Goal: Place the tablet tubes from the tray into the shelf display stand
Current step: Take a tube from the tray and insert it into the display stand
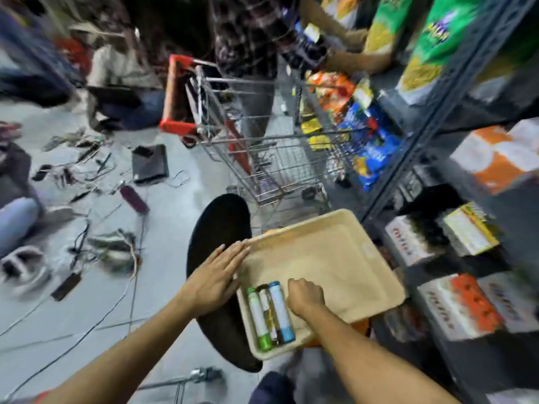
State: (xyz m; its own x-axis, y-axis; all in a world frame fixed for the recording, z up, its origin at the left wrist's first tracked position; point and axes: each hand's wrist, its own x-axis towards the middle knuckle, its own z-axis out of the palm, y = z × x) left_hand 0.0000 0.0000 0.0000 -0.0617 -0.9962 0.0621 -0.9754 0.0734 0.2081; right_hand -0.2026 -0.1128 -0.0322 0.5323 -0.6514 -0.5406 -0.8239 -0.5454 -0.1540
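Note:
A beige tray (335,252) rests on a black round stool (215,228) in front of me. Three tablet tubes lie side by side in its near left corner: a green-capped one (258,319), a dark yellow-patterned one (269,310) and a blue-capped one (280,310). My left hand (217,275) lies flat with fingers straight against the tray's left rim. My right hand (306,297) is curled inside the tray just right of the blue tube; whether it grips anything cannot be told. The view is blurred.
A dark metal shelf (431,147) runs along the right with boxes (463,304) and snack bags. A wire shopping cart (262,141) with a red handle stands ahead, with a person in a plaid shirt (248,33) behind it. Cables and tools litter the grey floor at left.

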